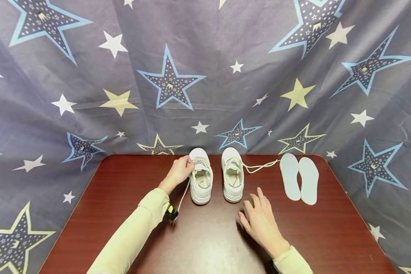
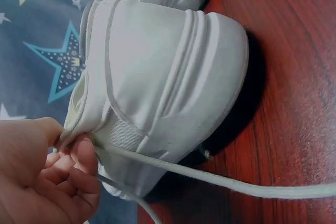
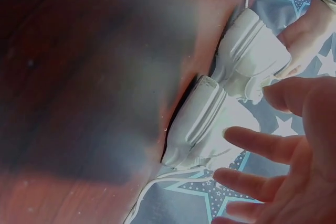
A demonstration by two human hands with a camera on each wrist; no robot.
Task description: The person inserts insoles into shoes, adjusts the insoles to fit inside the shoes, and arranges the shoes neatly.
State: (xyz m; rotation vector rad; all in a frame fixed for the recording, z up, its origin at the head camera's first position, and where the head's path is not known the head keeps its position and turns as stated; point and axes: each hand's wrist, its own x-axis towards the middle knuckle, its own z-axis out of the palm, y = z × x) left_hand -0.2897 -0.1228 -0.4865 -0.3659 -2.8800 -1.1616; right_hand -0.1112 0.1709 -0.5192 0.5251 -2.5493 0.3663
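Two white lace-up shoes stand side by side at the back of the table, heels toward me. At the lacing of the left shoe (image 1: 201, 192), my left hand (image 1: 180, 170) pinches a white shoelace (image 2: 241, 186) with thumb and forefinger, right at the edge of the shoe opening. The lace trails down over the shoe's side to the table. My right hand (image 1: 260, 219) hovers empty, fingers spread, in front of and to the right of the right shoe (image 1: 233, 193). In the right wrist view the right fingers (image 3: 262, 145) overlap the shoes.
Two pale insoles (image 1: 309, 180) lie side by side on the right of the reddish-brown table (image 1: 123, 198). The right shoe's loose laces (image 1: 260, 167) stretch toward them. A grey curtain with stars (image 1: 212, 87) hangs right behind the table's back edge.
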